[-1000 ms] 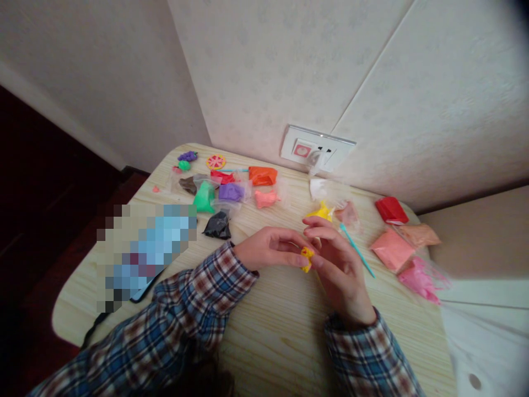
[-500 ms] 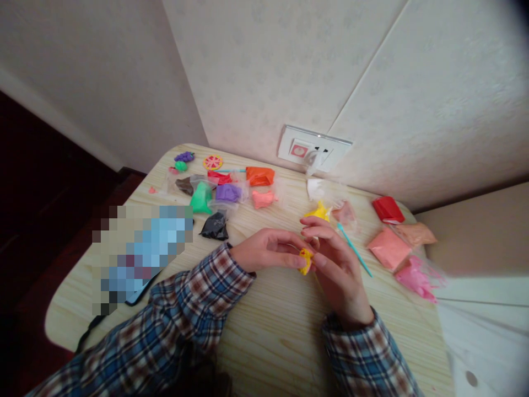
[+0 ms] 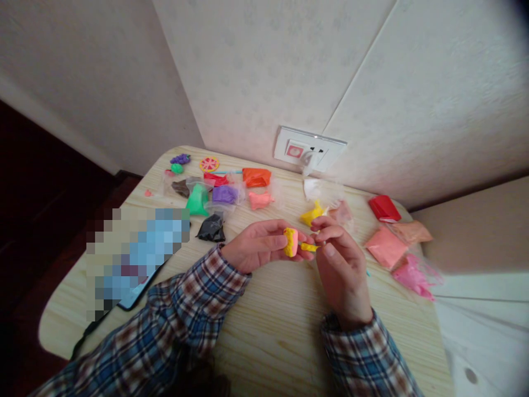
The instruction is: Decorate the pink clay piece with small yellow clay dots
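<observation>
Between the thumb and fingers of my left hand (image 3: 258, 245) is a small pink and yellow clay piece (image 3: 291, 242), its pink face turned to the right and its yellow side textured. My right hand (image 3: 343, 264) is close beside it, thumb and fingertips pinched on the end of a short yellow clay strip (image 3: 308, 247). The strip lies across in front of my left fingertips, apart from the pink face. Just beyond my right fingers is a bag of yellow clay (image 3: 313, 213).
Clay bags in green (image 3: 197, 200), purple (image 3: 225, 194), black (image 3: 211, 227) and orange (image 3: 257, 177) lie at back left. A clay grape bunch (image 3: 180, 159) and a round red-yellow slice (image 3: 209, 164) are behind. Pink bags (image 3: 387, 246) lie right; a phone (image 3: 134, 295) left.
My left hand has turned the clay piece so its pink face shows. The yellow strip now shows between my hands, and my right fingers have closed in on its end. The view shifted slightly.
</observation>
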`<state>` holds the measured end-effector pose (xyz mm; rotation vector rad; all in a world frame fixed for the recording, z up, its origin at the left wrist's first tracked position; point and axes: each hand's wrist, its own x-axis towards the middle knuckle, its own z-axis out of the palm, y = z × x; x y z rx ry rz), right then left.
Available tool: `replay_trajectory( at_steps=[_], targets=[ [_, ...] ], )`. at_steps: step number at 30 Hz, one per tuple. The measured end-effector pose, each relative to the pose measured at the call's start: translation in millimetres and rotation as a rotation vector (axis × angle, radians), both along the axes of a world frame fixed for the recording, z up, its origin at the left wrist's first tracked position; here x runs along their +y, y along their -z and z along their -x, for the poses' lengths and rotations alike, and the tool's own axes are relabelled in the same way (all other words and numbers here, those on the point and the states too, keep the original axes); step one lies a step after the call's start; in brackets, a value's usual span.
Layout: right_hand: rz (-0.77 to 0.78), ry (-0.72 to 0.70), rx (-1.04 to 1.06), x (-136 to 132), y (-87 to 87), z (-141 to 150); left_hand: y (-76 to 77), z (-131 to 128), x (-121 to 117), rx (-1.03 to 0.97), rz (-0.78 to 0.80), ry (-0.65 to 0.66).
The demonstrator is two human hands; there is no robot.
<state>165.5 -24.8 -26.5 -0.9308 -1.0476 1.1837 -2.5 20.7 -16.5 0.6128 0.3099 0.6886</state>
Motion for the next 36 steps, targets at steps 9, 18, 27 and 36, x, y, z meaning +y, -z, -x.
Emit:
replay_trajectory(
  at_steps=[9,18,27,36],
  targets=[
    [-0.047,0.016,-0.108,1.6,4.4,-1.8,-0.3,-1.6,1.4,-0.022,0.014,-0.009],
    [-0.098,0.075,-0.216,1.0,2.3,-0.3,0.0,-1.3,0.9,0.0,0.03,-0.015],
    [-0.131,0.115,-0.274,1.7,-0.6,0.6,0.1,-1.4,0.6,0.039,0.02,-0.045],
    [-0.173,0.142,-0.318,2.0,-0.1,1.2,-1.4,-0.9,0.9,0.06,0.029,-0.051]
  ],
)
